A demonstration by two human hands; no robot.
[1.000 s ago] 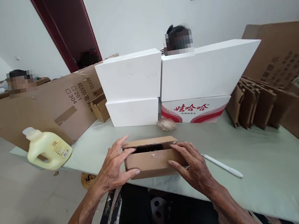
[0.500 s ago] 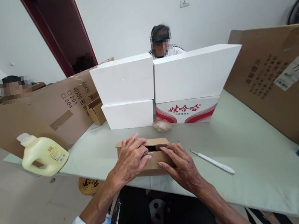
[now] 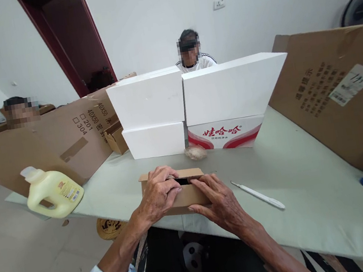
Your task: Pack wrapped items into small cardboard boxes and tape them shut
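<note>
Pale walls (image 3: pixel 136 23) close off the room, with a dark red doorway (image 3: pixel 74 47) at the left and a socket (image 3: pixel 219 4) on the far side. Your light green surface (image 3: pixel 317 188) stretches out before you. Near its front edge, right in front of your body, sits a small brown box (image 3: pixel 186 197), its top partly open. Your left hand (image 3: pixel 159 190) is half curled over its left part, with the fingers bent at the opening; your right hand (image 3: pixel 217 199) has hold of the right end, fingers bent over the front edge and thumb against the front face. The gap between your hands is dark, so what lies inside is hard to tell.

To the right of your right hand lies a slim white knife-like tool (image 3: pixel 260 196). Beyond the box, a crumpled clear bundle (image 3: pixel 195 152) rests just before the stacked white boxes (image 3: pixel 148 100), one printed in red. A yellow bottle (image 3: pixel 55 195) stands at your left, in front of a large cardboard sheet (image 3: pixel 40 140); a big carton (image 3: pixel 327 99) stands at your right. Behind the stack you can see a person (image 3: pixel 195 60) in a white top.
</note>
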